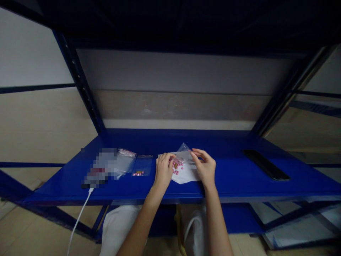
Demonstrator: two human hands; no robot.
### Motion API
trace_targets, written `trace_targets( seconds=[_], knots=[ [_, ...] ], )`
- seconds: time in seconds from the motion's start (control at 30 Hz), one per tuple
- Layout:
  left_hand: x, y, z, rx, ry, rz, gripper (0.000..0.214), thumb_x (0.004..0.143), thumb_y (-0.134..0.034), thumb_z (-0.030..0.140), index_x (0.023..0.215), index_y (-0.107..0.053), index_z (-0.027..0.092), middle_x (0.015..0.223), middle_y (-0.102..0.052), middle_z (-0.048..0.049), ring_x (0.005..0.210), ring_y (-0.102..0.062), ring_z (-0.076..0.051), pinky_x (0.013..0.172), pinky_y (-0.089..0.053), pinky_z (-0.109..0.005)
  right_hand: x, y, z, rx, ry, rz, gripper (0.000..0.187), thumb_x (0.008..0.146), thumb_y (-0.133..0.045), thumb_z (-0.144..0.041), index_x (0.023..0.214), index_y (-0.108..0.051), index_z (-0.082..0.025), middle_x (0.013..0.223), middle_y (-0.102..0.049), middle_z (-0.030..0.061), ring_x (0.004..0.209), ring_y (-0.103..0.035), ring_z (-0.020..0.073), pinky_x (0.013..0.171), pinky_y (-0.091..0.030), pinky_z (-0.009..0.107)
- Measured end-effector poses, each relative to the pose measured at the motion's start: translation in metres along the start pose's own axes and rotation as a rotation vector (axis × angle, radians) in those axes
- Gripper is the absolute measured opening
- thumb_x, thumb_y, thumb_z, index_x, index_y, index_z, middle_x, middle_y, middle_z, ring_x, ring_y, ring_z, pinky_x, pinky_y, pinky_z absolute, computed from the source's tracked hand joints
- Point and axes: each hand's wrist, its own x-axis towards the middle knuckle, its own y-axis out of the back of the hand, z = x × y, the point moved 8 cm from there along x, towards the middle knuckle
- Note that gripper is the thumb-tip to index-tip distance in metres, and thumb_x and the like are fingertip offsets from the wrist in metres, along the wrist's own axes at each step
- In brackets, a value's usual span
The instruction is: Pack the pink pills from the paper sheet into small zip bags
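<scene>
In the head view, the clear plastic bag looks thin, shiny and creased. It is over the white paper, between the two hands; one corner points away from the person, but its long axis I cannot tell. Small pink pieces lie on the paper. The right hand bends inward, thumb and fingertips pinching the bag's edge. The left hand curls its fingers near the pieces; whether they pinch, I cannot tell.
</scene>
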Motion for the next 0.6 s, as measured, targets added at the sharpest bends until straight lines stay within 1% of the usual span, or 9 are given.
trace_targets(
  seconds=[0.17, 0.3, 0.4, 0.47, 0.5, 0.53, 0.6],
  knots=[
    [0.000, 0.004, 0.002, 0.005, -0.006, 0.025, 0.015, 0.078, -0.047, 0.007, 0.077, -0.056, 0.020, 0.083, -0.061, -0.0008, 0.084, -0.055, -0.018, 0.075, -0.036, -0.031, 0.000, 0.000, 0.002, 0.046, 0.017, 0.010, 0.024, 0.073, -0.062, -0.035, 0.087, -0.066, -0.016, 0.086, -0.069, 0.0094, 0.076, -0.066, 0.0206, 0.057, -0.053, 0.027],
    [0.000, 0.009, 0.000, -0.029, -0.001, 0.095, 0.016, 0.077, -0.046, 0.005, 0.078, -0.054, 0.019, 0.081, -0.060, -0.0014, 0.082, -0.056, -0.017, 0.075, -0.039, -0.030, 0.000, 0.000, 0.003, 0.092, 0.002, 0.028, 0.023, 0.072, -0.063, -0.034, 0.085, -0.066, -0.015, 0.085, -0.069, 0.0092, 0.076, -0.066, 0.0204, 0.060, -0.054, 0.029],
    [0.000, 0.012, -0.002, -0.087, 0.010, 0.151, 0.014, 0.081, -0.047, 0.013, 0.091, -0.054, 0.019, 0.086, -0.060, -0.0024, 0.084, -0.057, -0.016, 0.076, -0.042, -0.030, -0.001, 0.000, 0.002, 0.141, -0.009, 0.057, 0.022, 0.070, -0.066, -0.033, 0.082, -0.065, -0.015, 0.081, -0.069, 0.0082, 0.073, -0.066, 0.0198, 0.062, -0.055, 0.029],
    [-0.001, 0.013, -0.003, -0.114, 0.025, 0.169, 0.018, 0.084, -0.047, 0.021, 0.101, -0.052, 0.019, 0.090, -0.062, -0.0033, 0.087, -0.058, -0.016, 0.080, -0.042, -0.031, -0.002, 0.001, 0.001, 0.163, -0.015, 0.087, 0.021, 0.068, -0.067, -0.033, 0.080, -0.064, -0.016, 0.078, -0.069, 0.0073, 0.071, -0.066, 0.0194, 0.062, -0.054, 0.029],
    [-0.001, 0.013, -0.003, -0.115, 0.029, 0.166, 0.020, 0.084, -0.047, 0.025, 0.103, -0.052, 0.019, 0.092, -0.062, -0.0036, 0.089, -0.058, -0.017, 0.081, -0.042, -0.032, -0.002, 0.000, 0.001, 0.168, -0.019, 0.099, 0.021, 0.067, -0.068, -0.033, 0.079, -0.064, -0.016, 0.077, -0.069, 0.0071, 0.070, -0.066, 0.0193, 0.062, -0.054, 0.029],
    [-0.001, 0.012, -0.002, -0.106, 0.028, 0.155, 0.021, 0.084, -0.048, 0.028, 0.102, -0.054, 0.020, 0.093, -0.062, -0.0038, 0.091, -0.058, -0.017, 0.082, -0.041, -0.032, -0.003, 0.000, 0.001, 0.171, -0.023, 0.106, 0.021, 0.066, -0.069, -0.033, 0.077, -0.064, -0.016, 0.075, -0.069, 0.0069, 0.069, -0.066, 0.0194, 0.062, -0.054, 0.029],
    [0.000, 0.009, 0.000, -0.071, 0.015, 0.112, 0.017, 0.082, -0.051, 0.030, 0.095, -0.058, 0.020, 0.092, -0.063, -0.0036, 0.091, -0.058, -0.018, 0.081, -0.042, -0.033, -0.003, -0.001, 0.001, 0.174, -0.029, 0.109, 0.021, 0.064, -0.070, -0.033, 0.074, -0.064, -0.015, 0.073, -0.069, 0.0068, 0.068, -0.066, 0.0196, 0.062, -0.054, 0.030]
  ],
)
